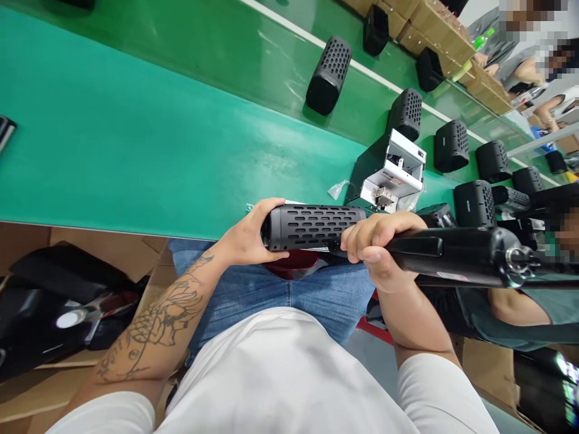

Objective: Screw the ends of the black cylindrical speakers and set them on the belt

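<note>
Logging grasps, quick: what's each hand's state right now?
Left hand: holding the slotted black casing by one end.
Right hand: closed around the black electric screwdriver.

A black perforated cylinder at the near edge of the flat teal tabletop — beyond it, rightward, a boxy black-and-white metal machine; behind, rounded black housings on a glossy green belt.

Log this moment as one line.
left hand: gripping slotted black housing | right hand: holding black electric screwdriver | screw feeder: on green worktop
</note>
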A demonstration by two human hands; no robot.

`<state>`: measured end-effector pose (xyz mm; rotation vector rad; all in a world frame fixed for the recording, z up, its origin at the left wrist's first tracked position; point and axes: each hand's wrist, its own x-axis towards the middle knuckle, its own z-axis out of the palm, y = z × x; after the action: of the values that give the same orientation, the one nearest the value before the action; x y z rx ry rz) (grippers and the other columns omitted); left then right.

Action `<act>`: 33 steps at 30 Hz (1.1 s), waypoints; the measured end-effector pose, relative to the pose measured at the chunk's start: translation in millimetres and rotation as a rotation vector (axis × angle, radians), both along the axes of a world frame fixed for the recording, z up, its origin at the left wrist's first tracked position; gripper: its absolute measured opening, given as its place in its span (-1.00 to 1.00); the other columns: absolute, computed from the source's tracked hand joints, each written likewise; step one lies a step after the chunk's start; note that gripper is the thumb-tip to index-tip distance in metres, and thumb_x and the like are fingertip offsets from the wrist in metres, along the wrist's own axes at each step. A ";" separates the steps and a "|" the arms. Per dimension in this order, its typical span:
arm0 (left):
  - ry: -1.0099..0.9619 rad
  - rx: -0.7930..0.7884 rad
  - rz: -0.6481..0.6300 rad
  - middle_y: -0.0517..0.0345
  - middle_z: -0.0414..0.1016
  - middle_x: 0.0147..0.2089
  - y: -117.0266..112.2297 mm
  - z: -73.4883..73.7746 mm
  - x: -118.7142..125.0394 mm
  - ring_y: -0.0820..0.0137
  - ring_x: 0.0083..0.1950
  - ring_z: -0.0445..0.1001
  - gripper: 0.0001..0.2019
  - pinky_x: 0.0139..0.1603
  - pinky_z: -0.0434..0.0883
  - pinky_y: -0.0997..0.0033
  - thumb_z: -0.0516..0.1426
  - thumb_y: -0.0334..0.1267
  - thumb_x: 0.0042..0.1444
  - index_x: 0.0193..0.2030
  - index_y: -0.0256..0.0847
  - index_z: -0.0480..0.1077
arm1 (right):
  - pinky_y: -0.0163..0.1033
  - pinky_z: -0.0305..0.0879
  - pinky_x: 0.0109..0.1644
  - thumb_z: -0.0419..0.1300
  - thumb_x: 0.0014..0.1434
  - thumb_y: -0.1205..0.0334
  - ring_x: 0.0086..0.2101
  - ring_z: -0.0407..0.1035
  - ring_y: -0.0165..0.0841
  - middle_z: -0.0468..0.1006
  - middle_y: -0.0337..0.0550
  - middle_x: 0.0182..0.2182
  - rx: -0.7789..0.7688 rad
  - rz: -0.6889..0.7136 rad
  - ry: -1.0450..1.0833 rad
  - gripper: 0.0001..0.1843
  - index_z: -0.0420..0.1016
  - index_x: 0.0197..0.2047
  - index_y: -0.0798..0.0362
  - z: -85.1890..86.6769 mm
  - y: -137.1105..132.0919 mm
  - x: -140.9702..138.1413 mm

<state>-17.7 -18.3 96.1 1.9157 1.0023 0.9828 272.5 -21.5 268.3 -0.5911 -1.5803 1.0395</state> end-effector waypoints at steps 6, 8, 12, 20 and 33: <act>0.032 -0.013 0.012 -0.27 0.52 0.74 -0.7 3.9 1.3 -0.25 0.73 0.62 0.24 0.81 0.60 -0.27 0.69 -0.07 0.10 0.82 0.01 0.19 | -0.31 0.47 -0.56 0.62 0.46 0.17 -0.71 0.35 -0.45 0.48 -0.52 -0.58 0.074 0.110 0.042 -0.59 0.47 -0.25 -0.14 -3.5 10.8 -6.3; 0.040 -0.014 0.018 -0.27 0.52 0.75 -1.0 3.8 1.3 -0.25 0.73 0.62 0.24 0.81 0.60 -0.27 0.69 -0.08 0.09 0.81 0.02 0.20 | -0.31 0.47 -0.57 0.61 0.48 0.16 -0.71 0.36 -0.44 0.49 -0.50 -0.58 0.071 0.115 0.019 -0.59 0.47 -0.26 -0.14 -3.1 8.6 -8.0; 0.050 0.004 0.045 -0.29 0.52 0.75 -2.0 1.4 0.7 -0.26 0.72 0.63 0.23 0.81 0.60 -0.29 0.68 -0.03 0.11 0.82 0.01 0.18 | -0.27 0.54 -0.53 0.64 0.48 0.09 -0.71 0.37 -0.44 0.52 -0.50 -0.57 0.079 0.067 0.036 -0.60 0.52 -0.24 -0.14 7.4 5.9 0.8; 0.061 0.084 0.040 -0.31 0.52 0.74 -2.1 -3.8 -2.4 -0.24 0.72 0.65 0.19 0.78 0.63 -0.30 0.64 -0.03 0.18 0.82 0.02 0.17 | -0.20 0.50 -0.44 0.80 0.32 -0.27 -0.57 0.43 -0.41 0.51 -0.45 -0.54 0.191 -0.734 0.067 -0.40 0.53 -0.20 -0.18 0.4 97.5 99.3; 0.067 -0.007 0.045 -0.32 0.49 0.78 -0.4 -3.2 -2.2 -0.27 0.74 0.62 0.23 0.81 0.60 -0.27 0.66 0.04 0.13 0.83 -0.01 0.19 | -0.10 0.60 -0.40 0.84 0.28 -0.16 -0.58 0.42 -0.36 0.53 -0.45 -0.53 0.122 -0.635 0.134 -0.52 0.66 -0.23 -0.23 6.6 59.3 90.4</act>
<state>-19.8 -18.7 92.9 1.9393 1.0902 0.9440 362.9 37.8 274.9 -0.8465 -1.2039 0.4888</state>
